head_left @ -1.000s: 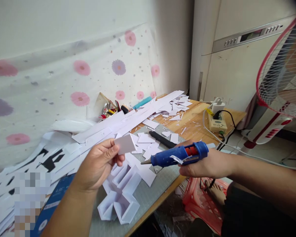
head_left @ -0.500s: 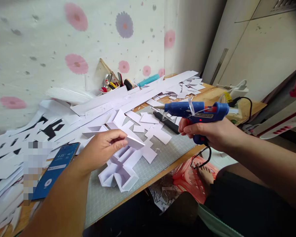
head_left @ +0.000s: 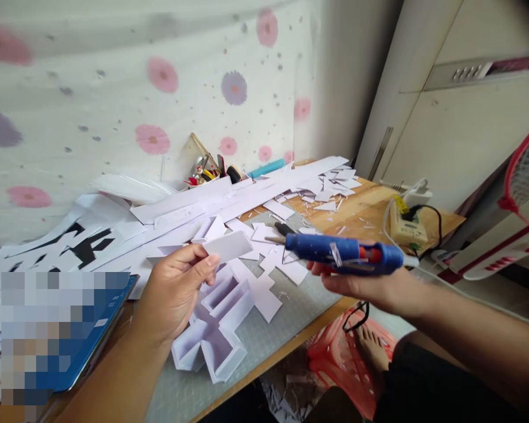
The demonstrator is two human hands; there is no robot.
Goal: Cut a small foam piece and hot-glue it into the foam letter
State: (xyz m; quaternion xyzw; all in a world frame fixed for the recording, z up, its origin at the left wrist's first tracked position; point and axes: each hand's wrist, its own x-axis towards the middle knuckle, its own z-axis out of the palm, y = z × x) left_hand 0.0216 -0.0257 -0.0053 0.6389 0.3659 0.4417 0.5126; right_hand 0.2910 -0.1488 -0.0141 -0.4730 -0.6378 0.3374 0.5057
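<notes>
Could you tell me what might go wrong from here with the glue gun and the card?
1. The glue gun points its nozzle toward the left hand, which pinches the small white card; glue, if hot, might burn that grip.
2. The right hand holds the gun above paper scraps on the cutting mat; drips could stick them down.
3. The cord loops below the table edge near a bare foot; a snag might jerk the gun.

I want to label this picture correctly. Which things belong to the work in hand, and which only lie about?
In use: left hand, white card piece, right hand, blue glue gun, folded card model.
Lying about: black tool, paper scraps, tool cup, fan.
</notes>
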